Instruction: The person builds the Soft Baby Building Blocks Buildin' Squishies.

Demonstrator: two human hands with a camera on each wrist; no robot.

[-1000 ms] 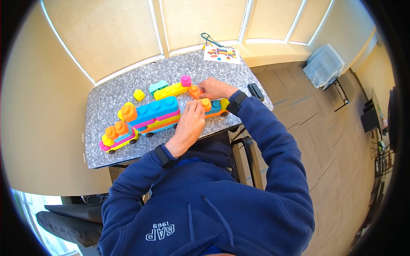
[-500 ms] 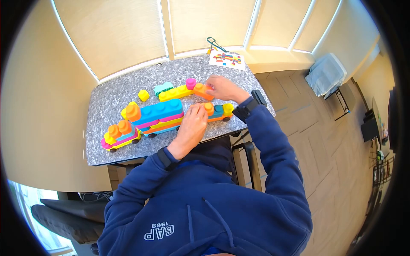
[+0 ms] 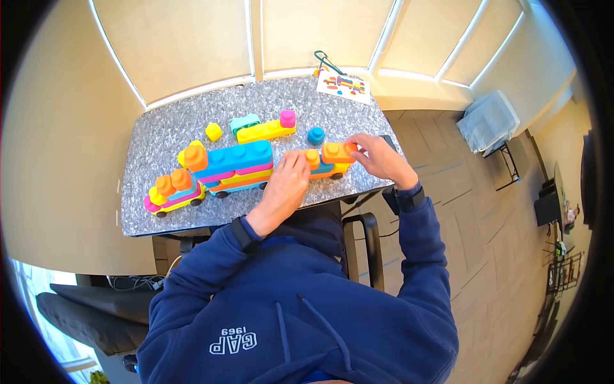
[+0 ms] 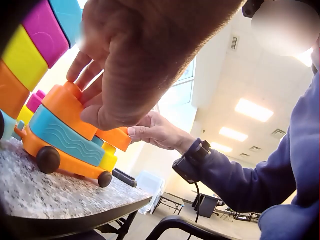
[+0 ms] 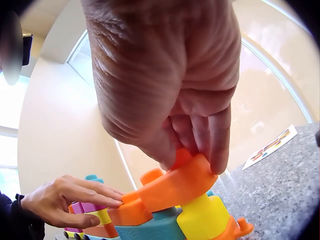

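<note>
My right hand (image 3: 380, 157) pinches an orange two-stud toy block (image 5: 175, 187) by its outer end. The block lies tilted across the top of the rightmost wagon, right over a yellow block (image 5: 202, 220) and a teal block (image 4: 65, 137). My left hand (image 3: 288, 185) holds a second orange block (image 4: 65, 107) at the wagon's other end, thumb on the near side and fingers at its stud. The wagon's orange base (image 4: 80, 157) stands on dark wheels. Left of it is a taller wagon topped by a long blue block (image 3: 233, 159).
Behind the wagons lie a long yellow block (image 3: 265, 131) with a pink block (image 3: 288, 119), a round blue block (image 3: 316, 136), a teal piece (image 3: 244, 123) and a small yellow block (image 3: 213, 132). A picture card (image 3: 344, 86) lies at the table's back.
My right hand has brought the orange two-stud block from beside the long yellow block forward onto the right wagon. A round blue block now shows behind. The left hand stays at the wagon.
</note>
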